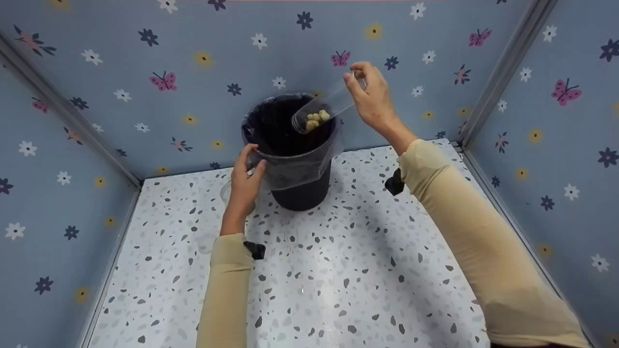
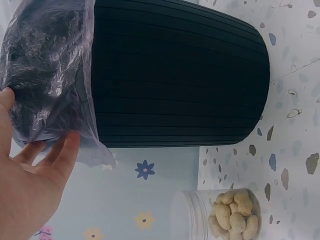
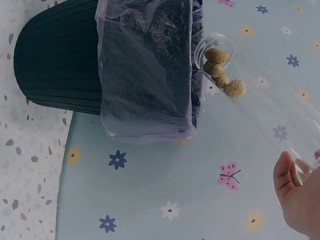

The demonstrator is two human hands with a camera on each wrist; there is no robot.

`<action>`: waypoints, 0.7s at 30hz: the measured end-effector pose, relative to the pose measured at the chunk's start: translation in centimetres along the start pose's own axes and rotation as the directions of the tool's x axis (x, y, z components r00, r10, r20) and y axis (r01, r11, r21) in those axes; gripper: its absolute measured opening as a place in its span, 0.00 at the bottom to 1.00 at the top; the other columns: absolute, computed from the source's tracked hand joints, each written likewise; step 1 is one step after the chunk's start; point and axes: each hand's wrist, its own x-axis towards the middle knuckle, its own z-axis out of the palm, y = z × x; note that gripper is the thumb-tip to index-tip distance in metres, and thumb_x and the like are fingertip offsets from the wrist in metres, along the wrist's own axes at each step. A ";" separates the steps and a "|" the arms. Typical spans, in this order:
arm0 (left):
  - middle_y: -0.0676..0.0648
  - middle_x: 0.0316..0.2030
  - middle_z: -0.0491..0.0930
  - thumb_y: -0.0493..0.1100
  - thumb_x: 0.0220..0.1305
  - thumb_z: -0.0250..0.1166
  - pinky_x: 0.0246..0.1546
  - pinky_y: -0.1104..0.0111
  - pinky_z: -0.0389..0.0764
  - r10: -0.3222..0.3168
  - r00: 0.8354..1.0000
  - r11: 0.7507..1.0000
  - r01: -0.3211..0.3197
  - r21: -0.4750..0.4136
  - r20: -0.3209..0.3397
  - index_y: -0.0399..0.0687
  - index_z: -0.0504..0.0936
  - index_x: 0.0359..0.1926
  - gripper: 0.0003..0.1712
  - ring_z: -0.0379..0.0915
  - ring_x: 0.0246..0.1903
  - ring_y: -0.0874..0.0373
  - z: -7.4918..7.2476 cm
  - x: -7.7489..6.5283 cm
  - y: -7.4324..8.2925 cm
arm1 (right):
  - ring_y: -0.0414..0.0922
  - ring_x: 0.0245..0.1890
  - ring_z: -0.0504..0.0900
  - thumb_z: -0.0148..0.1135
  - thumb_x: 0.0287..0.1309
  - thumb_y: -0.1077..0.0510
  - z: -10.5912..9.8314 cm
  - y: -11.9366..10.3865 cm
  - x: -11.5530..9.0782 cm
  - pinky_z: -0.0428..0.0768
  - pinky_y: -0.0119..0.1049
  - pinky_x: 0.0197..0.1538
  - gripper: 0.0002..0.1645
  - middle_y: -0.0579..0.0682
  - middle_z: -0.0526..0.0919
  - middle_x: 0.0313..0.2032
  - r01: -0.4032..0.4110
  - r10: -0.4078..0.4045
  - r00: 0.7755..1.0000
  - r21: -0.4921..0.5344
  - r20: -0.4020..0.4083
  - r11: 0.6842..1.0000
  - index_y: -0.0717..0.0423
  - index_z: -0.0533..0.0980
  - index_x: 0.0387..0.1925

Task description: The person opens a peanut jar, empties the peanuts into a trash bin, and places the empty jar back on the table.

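Observation:
My right hand (image 1: 375, 94) holds a clear plastic jar (image 1: 336, 101) by its base end. The long jar is tilted, its mouth low and over the opening of a black trash bin (image 1: 302, 193). Near that mouth lie several lumpy tan pieces (image 3: 217, 65), perhaps peanuts in their shells, still inside the jar. A thin translucent liner (image 2: 55, 65) is folded over the bin's rim. My left hand (image 1: 245, 183) grips the near left side of the lined rim, thumb and fingers around it. The bin's inside is too dark to make out.
A second clear jar (image 2: 197, 215) holding peanuts in shells (image 2: 235, 215) stands on the speckled floor (image 1: 309, 270), left of the bin and partly behind my left hand in the head view. Flower-patterned walls (image 1: 193, 96) rise behind the bin and on both sides.

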 end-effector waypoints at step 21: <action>0.38 0.64 0.64 0.36 0.72 0.56 0.59 0.50 0.67 -0.020 1.000 1.000 0.020 0.000 -0.019 0.38 0.65 0.67 0.25 0.64 0.61 0.43 0.2 -0.1 -0.1 | 0.44 0.56 0.72 0.55 0.70 0.46 0.6 0.0 -0.1 0.69 0.33 0.58 0.24 0.52 0.77 0.54 0.070 -0.067 0.997 -0.070 0.036 0.995 0.55 0.74 0.59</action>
